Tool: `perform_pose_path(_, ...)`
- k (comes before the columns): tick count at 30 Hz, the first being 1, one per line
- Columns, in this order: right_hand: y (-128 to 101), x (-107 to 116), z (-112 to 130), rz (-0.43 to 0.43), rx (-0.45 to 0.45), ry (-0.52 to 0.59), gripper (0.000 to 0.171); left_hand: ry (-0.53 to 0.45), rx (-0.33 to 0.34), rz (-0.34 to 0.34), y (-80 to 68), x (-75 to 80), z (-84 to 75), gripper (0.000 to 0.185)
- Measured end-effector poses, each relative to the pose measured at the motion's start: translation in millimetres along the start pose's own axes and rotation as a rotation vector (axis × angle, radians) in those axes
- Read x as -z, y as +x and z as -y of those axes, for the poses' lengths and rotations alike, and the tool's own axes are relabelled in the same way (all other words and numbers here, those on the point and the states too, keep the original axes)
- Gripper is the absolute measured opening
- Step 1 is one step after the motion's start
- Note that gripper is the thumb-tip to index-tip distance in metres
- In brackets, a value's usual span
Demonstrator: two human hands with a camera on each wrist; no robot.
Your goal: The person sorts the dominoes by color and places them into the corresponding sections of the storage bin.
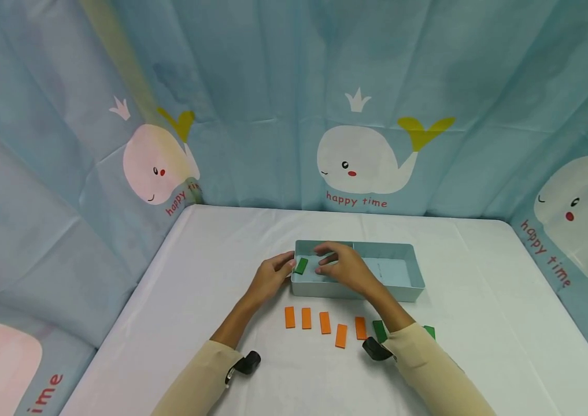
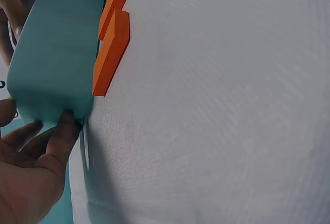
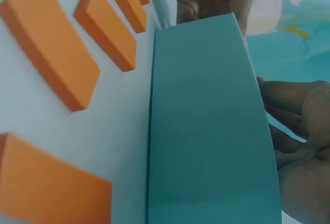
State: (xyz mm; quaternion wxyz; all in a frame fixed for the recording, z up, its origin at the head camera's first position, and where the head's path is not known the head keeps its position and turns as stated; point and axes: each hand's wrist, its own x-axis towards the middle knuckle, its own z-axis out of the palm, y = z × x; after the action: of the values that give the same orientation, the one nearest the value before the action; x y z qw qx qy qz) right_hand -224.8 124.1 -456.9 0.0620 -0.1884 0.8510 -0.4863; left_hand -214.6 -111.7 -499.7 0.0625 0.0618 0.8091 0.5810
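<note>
Left hand [image 1: 273, 276] pinches green block [image 1: 301, 266] at box [image 1: 408, 251] corner; right hand [image 1: 346, 268] hovers inside, grip relaxed.

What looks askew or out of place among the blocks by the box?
One orange block sits lower than the rest of the orange row and tilts slightly, breaking the line. A green block leans at the left end of the blue box, beside the left hand. Nothing looks spilled or damaged.

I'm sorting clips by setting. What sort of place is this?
Probably a staged indoor recording booth: whale-print curtains wall in a white-clothed table that holds a teal box and orange blocks.
</note>
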Motion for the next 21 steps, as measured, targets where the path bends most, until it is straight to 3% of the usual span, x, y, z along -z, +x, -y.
perform_pose_path(9, -16.6, 9.3, -4.2, -0.057, -0.021, 0.036, 0.043, 0.012, 0.014, -0.008, -0.1, -0.4, -0.9, 0.051)
perform_pose_path(21, -47.8, 25.3, -7.9, -0.109, 0.053, 0.05, 0.039, -0.003, 0.011, -0.003, 0.1, -1.7, 1.5, 0.051)
